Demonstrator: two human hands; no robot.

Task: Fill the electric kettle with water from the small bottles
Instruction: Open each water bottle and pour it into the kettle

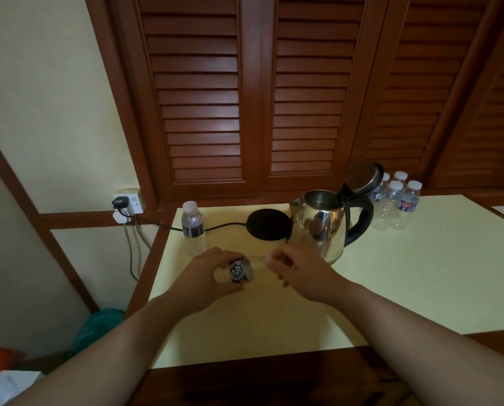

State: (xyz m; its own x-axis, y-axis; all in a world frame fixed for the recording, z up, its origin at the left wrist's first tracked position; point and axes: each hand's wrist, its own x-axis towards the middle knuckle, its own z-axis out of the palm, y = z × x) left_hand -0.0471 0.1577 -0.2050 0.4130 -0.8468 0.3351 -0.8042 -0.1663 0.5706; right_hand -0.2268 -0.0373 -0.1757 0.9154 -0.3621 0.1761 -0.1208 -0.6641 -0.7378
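A small clear bottle [240, 269] with a blue label lies tilted on its side between my hands, above the pale yellow table [405, 276]. My left hand [206, 275] grips its body. My right hand [293, 268] is closed around its neck and cap end. The steel electric kettle [322, 227] stands just behind my right hand, off its base, with its lid [362, 178] flipped up. A capped bottle [192, 227] stands upright at the table's left edge. Several more small bottles [397, 202] stand clustered behind the kettle at the right.
The black kettle base [266, 224] sits left of the kettle, its cord running to a wall socket [127, 205] beyond the table's left edge. Wooden louvred doors [274, 98] stand right behind the table. A dark wooden edge [274, 382] borders the table's near side.
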